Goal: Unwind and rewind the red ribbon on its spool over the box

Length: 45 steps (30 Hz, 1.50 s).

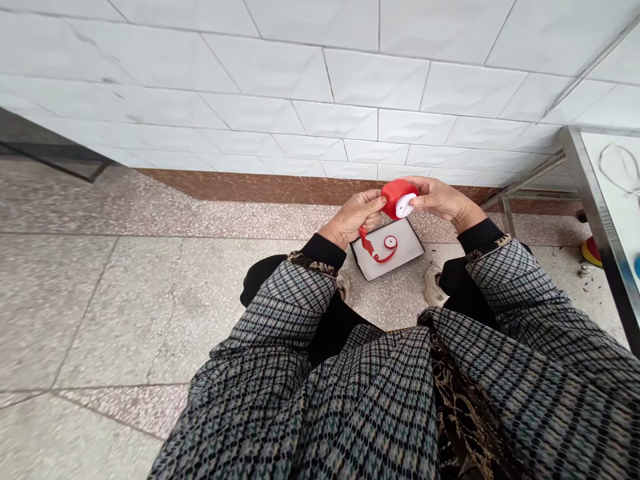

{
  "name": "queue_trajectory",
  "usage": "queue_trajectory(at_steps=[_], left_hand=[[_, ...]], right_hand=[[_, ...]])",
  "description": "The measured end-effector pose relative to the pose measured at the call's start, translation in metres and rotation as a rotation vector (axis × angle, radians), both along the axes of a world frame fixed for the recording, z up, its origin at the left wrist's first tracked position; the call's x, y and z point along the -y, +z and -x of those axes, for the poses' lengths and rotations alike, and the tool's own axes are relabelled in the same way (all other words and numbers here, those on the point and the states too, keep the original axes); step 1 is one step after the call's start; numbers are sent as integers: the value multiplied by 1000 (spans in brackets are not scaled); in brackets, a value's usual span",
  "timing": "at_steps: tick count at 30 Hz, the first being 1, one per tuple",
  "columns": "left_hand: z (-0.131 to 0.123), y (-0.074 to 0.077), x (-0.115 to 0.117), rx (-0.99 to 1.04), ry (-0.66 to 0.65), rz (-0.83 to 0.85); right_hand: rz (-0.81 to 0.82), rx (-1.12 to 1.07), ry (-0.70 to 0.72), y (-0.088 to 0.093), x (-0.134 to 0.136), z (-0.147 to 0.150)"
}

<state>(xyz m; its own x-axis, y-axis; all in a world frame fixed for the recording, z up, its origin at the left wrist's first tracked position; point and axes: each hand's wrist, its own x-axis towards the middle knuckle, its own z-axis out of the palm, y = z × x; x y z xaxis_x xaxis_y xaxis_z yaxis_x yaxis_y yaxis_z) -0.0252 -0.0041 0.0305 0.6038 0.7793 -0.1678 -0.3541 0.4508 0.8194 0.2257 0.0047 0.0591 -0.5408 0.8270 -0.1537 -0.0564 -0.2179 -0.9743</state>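
Note:
Between my two hands is a thick roll of red ribbon [393,193] with a white spool end [405,206] facing me. My left hand [356,215] grips its left side, thumb and fingers pinched on the red ribbon. On the right, my right hand [440,200] has its thumb on the white end and its fingers behind the roll. A loose strip of red ribbon [368,247] hangs below my left hand onto a shallow white tray [367,268]. There it curls around to a small white spool [391,242] edged in red. My fingertips behind the roll are partly hidden.
The tray lies on the speckled floor [150,300] between my shoes [435,285]. A white tiled wall [350,80] rises ahead. At the right stands a metal-framed table [593,193], with a red and yellow object [592,252] on the floor beside it.

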Motion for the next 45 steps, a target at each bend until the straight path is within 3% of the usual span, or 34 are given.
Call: queue_trajectory(at_steps=[3,6,12,20,29,38,45], left_hand=[[2,-4,3,-85,-102,25],[-1,-4,6,-132,-124,43],[0,7,5,-256,42,-1],[7,7,-1,-206,20,47],[6,1,-4,-174,57,80],[5,11,-2,-220,122,69],[3,10,-2,-206,137,55]], right_hand=[[-109,175,102,10,-3,-7],[-193,337,148,17,-3,-9],[-341,598,19,21,0,-14],[-399,801,-39,13,1,-14],[-313,612,-74,12,0,-14],[-199,329,-98,5,0,-15],[-81,87,-150,3,1,-13]])
